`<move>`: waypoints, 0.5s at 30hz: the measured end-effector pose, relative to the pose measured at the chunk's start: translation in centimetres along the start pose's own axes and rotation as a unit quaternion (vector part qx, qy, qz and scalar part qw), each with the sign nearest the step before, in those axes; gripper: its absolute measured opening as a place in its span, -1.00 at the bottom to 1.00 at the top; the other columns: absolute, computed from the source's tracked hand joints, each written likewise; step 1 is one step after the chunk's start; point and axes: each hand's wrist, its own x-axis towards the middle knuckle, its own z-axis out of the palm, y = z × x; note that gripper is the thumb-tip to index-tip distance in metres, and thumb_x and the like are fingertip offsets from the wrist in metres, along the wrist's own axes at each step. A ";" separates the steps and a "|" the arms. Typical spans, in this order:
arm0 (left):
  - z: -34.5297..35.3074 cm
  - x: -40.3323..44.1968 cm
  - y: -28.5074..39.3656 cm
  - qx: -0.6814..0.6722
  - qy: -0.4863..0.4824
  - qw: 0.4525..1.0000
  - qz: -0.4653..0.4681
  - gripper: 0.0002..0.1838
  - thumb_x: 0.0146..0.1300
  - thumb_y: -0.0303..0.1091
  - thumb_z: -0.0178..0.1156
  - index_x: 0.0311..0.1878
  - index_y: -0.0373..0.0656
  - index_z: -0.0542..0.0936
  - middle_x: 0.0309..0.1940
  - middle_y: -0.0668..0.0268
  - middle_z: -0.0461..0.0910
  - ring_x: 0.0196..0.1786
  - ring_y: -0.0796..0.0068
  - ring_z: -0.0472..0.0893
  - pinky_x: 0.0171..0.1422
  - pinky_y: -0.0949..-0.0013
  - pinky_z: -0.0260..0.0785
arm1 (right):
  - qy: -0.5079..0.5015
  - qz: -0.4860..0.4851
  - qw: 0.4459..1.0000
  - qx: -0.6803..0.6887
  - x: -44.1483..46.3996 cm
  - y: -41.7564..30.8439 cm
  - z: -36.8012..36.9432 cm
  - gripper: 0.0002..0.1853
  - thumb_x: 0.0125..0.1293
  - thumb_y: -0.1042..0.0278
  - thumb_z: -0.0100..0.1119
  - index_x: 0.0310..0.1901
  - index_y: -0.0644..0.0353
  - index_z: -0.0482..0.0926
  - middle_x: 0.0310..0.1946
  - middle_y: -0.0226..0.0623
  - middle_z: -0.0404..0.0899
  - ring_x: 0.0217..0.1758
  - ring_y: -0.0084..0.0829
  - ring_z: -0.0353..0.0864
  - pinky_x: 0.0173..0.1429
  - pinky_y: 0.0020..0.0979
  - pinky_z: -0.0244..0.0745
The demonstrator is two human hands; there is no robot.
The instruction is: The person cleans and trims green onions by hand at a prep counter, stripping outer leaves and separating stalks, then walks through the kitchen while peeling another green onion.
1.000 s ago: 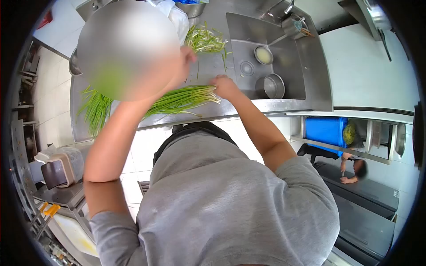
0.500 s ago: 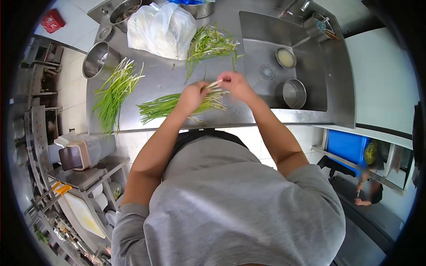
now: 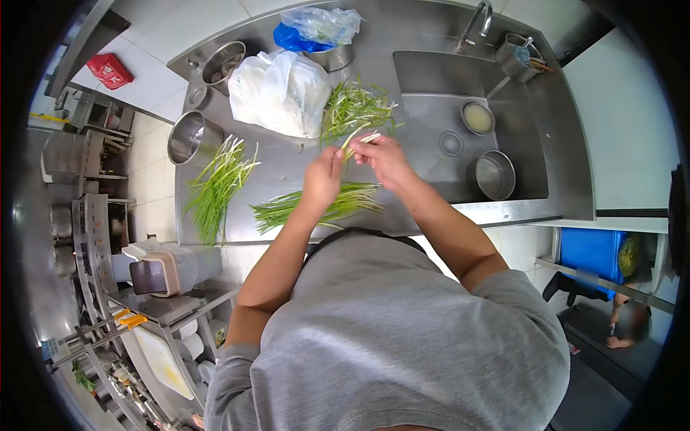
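Between my two hands are the pale ends of a few green stalks [image 3: 349, 144], above the steel counter. My left hand [image 3: 324, 174] pinches them from the left, and my right hand [image 3: 382, 158] has its fingers closed on the white ends. Below my hands lies a bunch of long green stalks [image 3: 287, 208], white ends to the right, partly hidden by my left forearm. A loose pile of green and white pieces [image 3: 356, 108] is just beyond my hands. Another bunch [image 3: 218, 194] lies at the counter's left end.
A white plastic bag [image 3: 280, 93] stands behind my left hand, near several metal bowls, one under a blue bag [image 3: 295, 37]. The sink [image 3: 431, 165] at right holds a pot [image 3: 495, 175] and a bowl [image 3: 477, 117]. Another person [image 3: 632, 323] is at far right.
My hands have moved up off the bunch with a few stalks between them, nearer to the loose pile. The view has shifted, showing more of the counter's back.
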 end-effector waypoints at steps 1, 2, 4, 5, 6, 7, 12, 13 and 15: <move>-0.4 0.0 0.3 -0.003 0.007 1.000 -0.003 -0.74 0.37 -0.20 -0.10 -0.24 -0.19 0.47 -0.52 -0.06 0.51 -0.40 -0.12 0.52 -0.34 0.06 0.32 | -0.001 0.006 1.000 0.006 0.0 -0.4 0.2 -0.86 0.15 0.43 0.25 -0.28 0.27 0.57 -0.41 -0.37 0.56 -0.33 -0.57 0.51 -0.19 -0.51 0.43; -0.8 0.2 0.6 0.018 0.018 1.000 -0.002 -0.74 0.37 -0.20 -0.10 -0.24 -0.19 0.46 -0.54 -0.05 0.51 -0.42 -0.12 0.52 -0.35 0.05 0.32 | -0.003 0.013 1.000 0.010 0.1 -0.9 0.3 -0.85 0.14 0.42 0.27 -0.29 0.28 0.57 -0.40 -0.35 0.57 -0.30 -0.57 0.52 -0.16 -0.51 0.43; -1.5 0.2 1.5 0.058 0.038 0.998 -0.005 -0.75 0.37 -0.20 -0.09 -0.24 -0.18 0.44 -0.56 -0.03 0.52 -0.46 -0.11 0.52 -0.38 0.02 0.33 | -0.041 0.006 0.993 -0.107 0.0 -2.4 0.5 -0.80 0.09 0.38 0.31 -0.27 0.27 0.59 -0.37 -0.36 0.58 -0.27 -0.53 0.53 -0.13 -0.49 0.43; -1.8 0.1 1.6 0.114 0.038 0.993 0.014 -0.77 0.36 -0.21 -0.08 -0.24 -0.17 0.43 -0.59 -0.01 0.52 -0.49 -0.09 0.52 -0.41 0.02 0.33 | -0.059 0.003 0.984 -0.166 -0.1 -3.1 0.4 -0.78 0.07 0.37 0.33 -0.27 0.27 0.59 -0.35 -0.36 0.59 -0.25 -0.52 0.53 -0.12 -0.48 0.43; -2.1 0.1 1.6 0.169 0.037 0.984 0.034 -0.78 0.35 -0.21 -0.07 -0.25 -0.16 0.42 -0.61 0.02 0.52 -0.52 -0.06 0.53 -0.44 0.02 0.34 | -0.069 -0.045 0.967 -0.239 0.0 -3.5 0.2 -0.78 0.05 0.35 0.34 -0.28 0.26 0.60 -0.35 -0.37 0.60 -0.23 -0.52 0.53 -0.10 -0.47 0.43; -2.3 0.1 1.6 0.223 0.036 0.973 0.055 -0.79 0.35 -0.21 -0.06 -0.25 -0.15 0.42 -0.63 0.04 0.52 -0.54 -0.04 0.53 -0.46 0.03 0.34 | -0.079 -0.094 0.943 -0.311 0.3 -3.9 0.0 -0.77 0.04 0.34 0.35 -0.28 0.25 0.61 -0.35 -0.38 0.60 -0.21 -0.51 0.54 -0.09 -0.46 0.43; -2.1 0.3 1.5 0.304 0.030 0.945 0.114 -0.82 0.32 -0.22 0.00 -0.28 -0.12 0.43 -0.64 0.08 0.52 -0.56 -0.02 0.53 -0.50 0.03 0.32 | -0.100 -0.225 0.807 -0.536 0.4 -4.5 0.5 -0.84 0.05 0.37 0.33 -0.35 0.24 0.62 -0.35 -0.42 0.61 -0.16 -0.55 0.52 -0.06 -0.46 0.42; -2.0 0.3 1.6 0.310 0.032 0.942 0.122 -0.83 0.31 -0.22 0.00 -0.28 -0.11 0.43 -0.64 0.09 0.52 -0.56 -0.01 0.53 -0.49 0.03 0.33 | -0.102 -0.216 0.814 -0.529 0.3 -4.6 0.9 -0.85 0.06 0.39 0.32 -0.36 0.26 0.62 -0.34 -0.40 0.61 -0.17 -0.56 0.52 -0.06 -0.46 0.41; -2.2 0.3 1.8 0.290 0.033 0.947 0.132 -0.83 0.31 -0.22 0.02 -0.27 -0.11 0.43 -0.64 0.08 0.52 -0.56 -0.01 0.53 -0.49 0.04 0.33 | -0.098 -0.174 0.871 -0.449 0.4 -4.1 0.9 -0.88 0.09 0.41 0.29 -0.36 0.27 0.61 -0.34 -0.39 0.60 -0.19 -0.56 0.51 -0.07 -0.47 0.41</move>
